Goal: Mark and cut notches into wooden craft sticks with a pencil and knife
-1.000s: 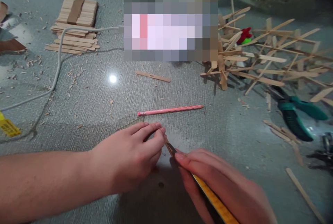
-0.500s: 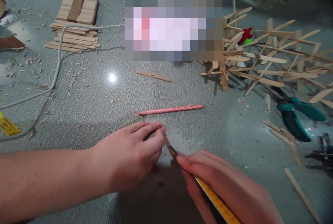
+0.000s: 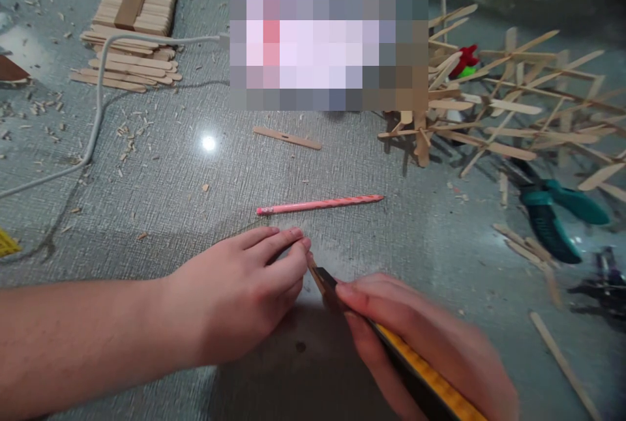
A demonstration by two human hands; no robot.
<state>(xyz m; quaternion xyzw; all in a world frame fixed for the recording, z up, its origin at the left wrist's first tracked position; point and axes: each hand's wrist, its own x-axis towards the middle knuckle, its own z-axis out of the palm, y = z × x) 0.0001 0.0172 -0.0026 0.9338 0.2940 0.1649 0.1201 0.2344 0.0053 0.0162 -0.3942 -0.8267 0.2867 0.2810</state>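
Note:
My left hand (image 3: 254,281) presses down on the table, its fingers closed on a wooden craft stick (image 3: 313,268) that is mostly hidden beneath them. In my right hand (image 3: 415,330) is a yellow and black utility knife (image 3: 428,372), angled up and left. Its dark blade end lies against the exposed end of the stick, just right of my left fingertips. Beyond my hands rests a pink pencil (image 3: 320,204) with an eraser. Farther off, a loose craft stick (image 3: 287,138) shows a small dark slot near its middle.
Stacked and banded craft sticks (image 3: 137,4) sit at the back left, with a white cable (image 3: 100,92) and wood chips nearby. A lattice of joined sticks (image 3: 508,95) stands at the right, near teal-handled pliers (image 3: 550,229). A pixelated patch covers the back middle.
My right hand and the knife have shifted slightly, and the blade end looks turned differently against the stick. My left hand keeps its hold. The whole view has moved a little.

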